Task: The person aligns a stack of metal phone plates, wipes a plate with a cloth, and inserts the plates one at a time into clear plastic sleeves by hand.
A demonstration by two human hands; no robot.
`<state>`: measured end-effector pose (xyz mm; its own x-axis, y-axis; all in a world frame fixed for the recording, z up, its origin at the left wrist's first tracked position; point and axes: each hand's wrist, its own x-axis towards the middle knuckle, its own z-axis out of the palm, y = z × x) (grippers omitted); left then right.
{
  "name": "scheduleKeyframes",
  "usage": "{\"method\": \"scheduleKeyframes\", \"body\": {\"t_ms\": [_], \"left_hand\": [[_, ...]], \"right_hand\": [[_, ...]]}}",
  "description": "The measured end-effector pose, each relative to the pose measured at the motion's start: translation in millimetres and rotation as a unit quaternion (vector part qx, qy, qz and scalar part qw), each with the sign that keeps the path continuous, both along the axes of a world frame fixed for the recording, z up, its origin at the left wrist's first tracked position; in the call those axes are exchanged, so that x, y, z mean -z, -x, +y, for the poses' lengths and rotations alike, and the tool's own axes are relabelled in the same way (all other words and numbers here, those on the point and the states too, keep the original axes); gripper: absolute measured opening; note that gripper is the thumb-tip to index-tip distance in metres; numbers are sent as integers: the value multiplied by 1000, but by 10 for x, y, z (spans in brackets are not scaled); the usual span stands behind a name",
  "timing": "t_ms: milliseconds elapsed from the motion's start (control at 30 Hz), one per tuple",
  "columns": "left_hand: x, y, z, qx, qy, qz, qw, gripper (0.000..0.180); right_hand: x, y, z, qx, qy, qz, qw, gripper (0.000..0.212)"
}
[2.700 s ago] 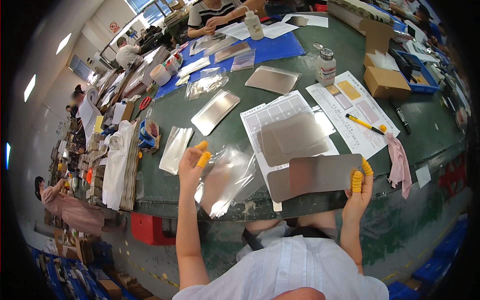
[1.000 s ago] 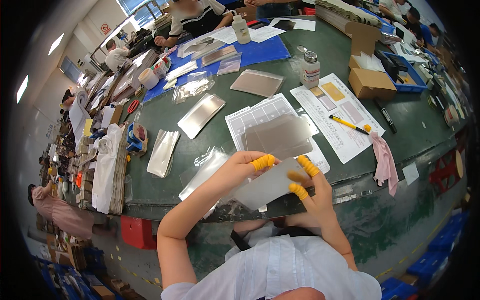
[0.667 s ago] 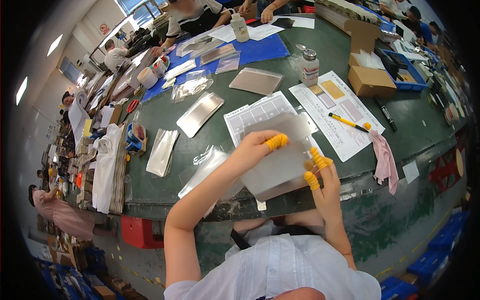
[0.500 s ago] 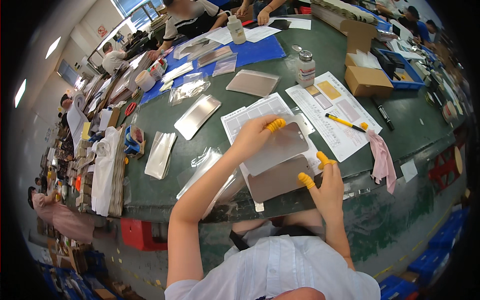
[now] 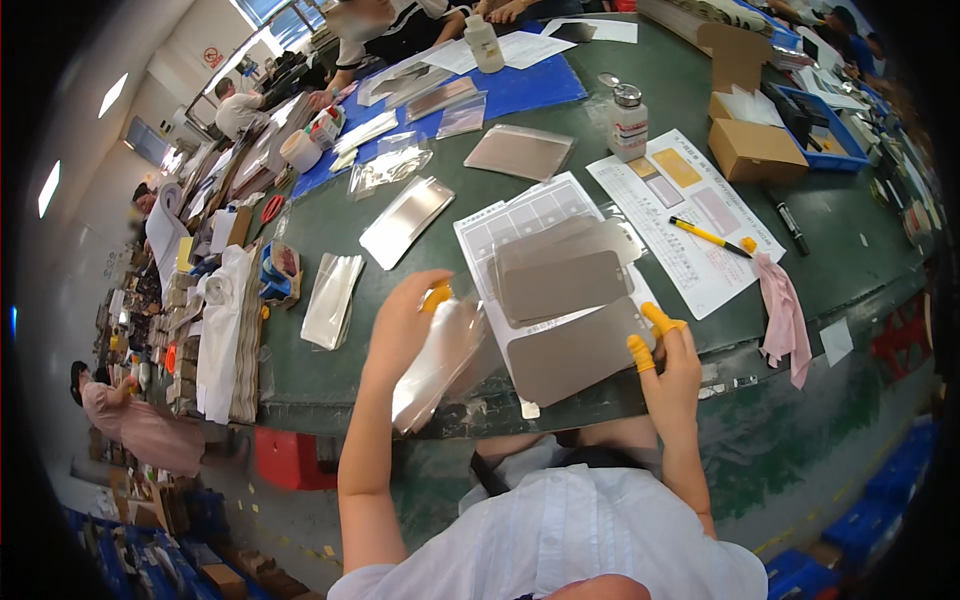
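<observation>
My left hand (image 5: 398,328), a yellow cot on a fingertip, pinches a blurred translucent film sheet (image 5: 474,362) over a stack of clear film (image 5: 424,385) near the table's front edge. At the right, my right hand (image 5: 672,372) wears two yellow finger cots. Its thumb and forefinger close on the right edge of a grey rounded-corner panel (image 5: 570,360). Just beyond lies another grey panel (image 5: 560,287) with a small hole near one corner, overlapping further translucent sheets. Beneath them is a printed grid sheet (image 5: 480,235).
A second printed sheet (image 5: 690,240) bears a yellow pen (image 5: 708,237); a pink cloth (image 5: 783,320) hangs over the edge. A pump bottle (image 5: 628,125), cardboard box (image 5: 757,150) and film packs (image 5: 407,222) stand around. A co-worker (image 5: 400,30) sits across the table.
My left hand has moved left from the upper panel, carrying the translucent sheet toward the clear film stack. My right fingertips have drawn together at the nearer panel's edge.
</observation>
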<state>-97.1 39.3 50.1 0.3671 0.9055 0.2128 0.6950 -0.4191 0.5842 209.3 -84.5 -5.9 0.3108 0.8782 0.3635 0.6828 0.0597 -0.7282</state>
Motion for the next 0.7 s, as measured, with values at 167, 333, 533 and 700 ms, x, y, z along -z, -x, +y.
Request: {"method": "scheduleKeyframes", "body": {"t_ms": [167, 333, 533, 700], "left_hand": [[139, 505, -260, -134, -6, 47, 990, 36], [402, 665, -307, -145, -18, 49, 988, 37], [488, 708, -224, -213, -35, -161, 963, 36], [130, 495, -278, -278, 49, -98, 954, 29]], "right_hand": [[58, 59, 4, -53, -76, 239, 967, 39], [1, 61, -29, -87, -72, 491, 864, 42], [29, 102, 11, -71, -93, 538, 835, 37], [103, 18, 2, -90, -86, 566, 815, 37]]}}
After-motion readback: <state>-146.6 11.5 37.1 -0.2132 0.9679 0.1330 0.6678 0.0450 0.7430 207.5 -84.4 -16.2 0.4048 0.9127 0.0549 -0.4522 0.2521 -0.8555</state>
